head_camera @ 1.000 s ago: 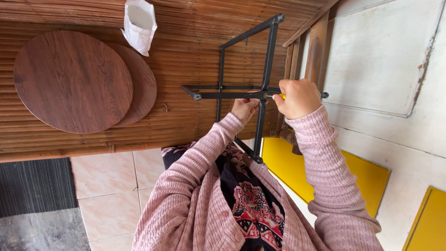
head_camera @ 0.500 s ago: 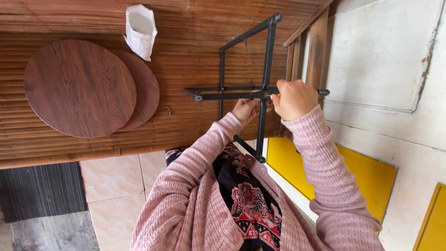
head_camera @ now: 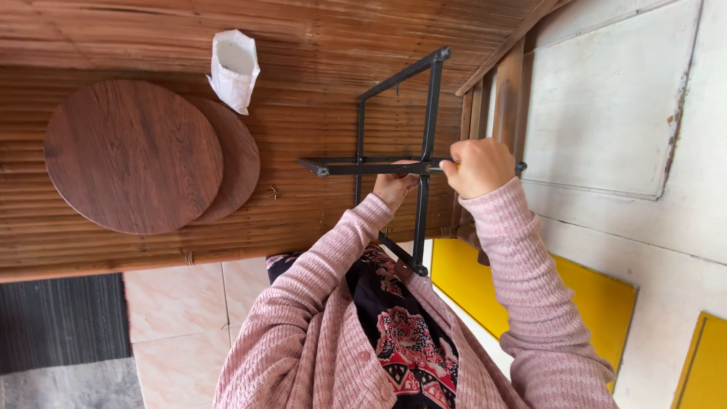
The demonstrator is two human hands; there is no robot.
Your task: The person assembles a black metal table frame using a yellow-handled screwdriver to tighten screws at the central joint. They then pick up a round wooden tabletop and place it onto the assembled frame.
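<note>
The right hand (head_camera: 478, 167) is fisted on a yellow-handled tool at the metal frame (head_camera: 394, 167) – crossbar running nine to three – while the left hand (head_camera: 394, 185) grips it at six.

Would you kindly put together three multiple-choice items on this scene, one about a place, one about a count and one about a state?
1. Where is the white paper bag?
A. On the bamboo mat, just beyond the round boards
B. On the tiled floor
C. Hung on the frame

2. How many round wooden boards lie on the mat?
A. One
B. Two
C. Four

3. What is the right hand doing?
A. Resting flat on the mat
B. Hanging open in the air
C. Closed in a fist at the black metal frame

Answers: 1 A, the bag stands on the mat by the boards' edge. 2 B, one board overlaps a second. 3 C, the fingers curl shut at the frame's crossbar, while the left hand grips the frame nearby.
</note>
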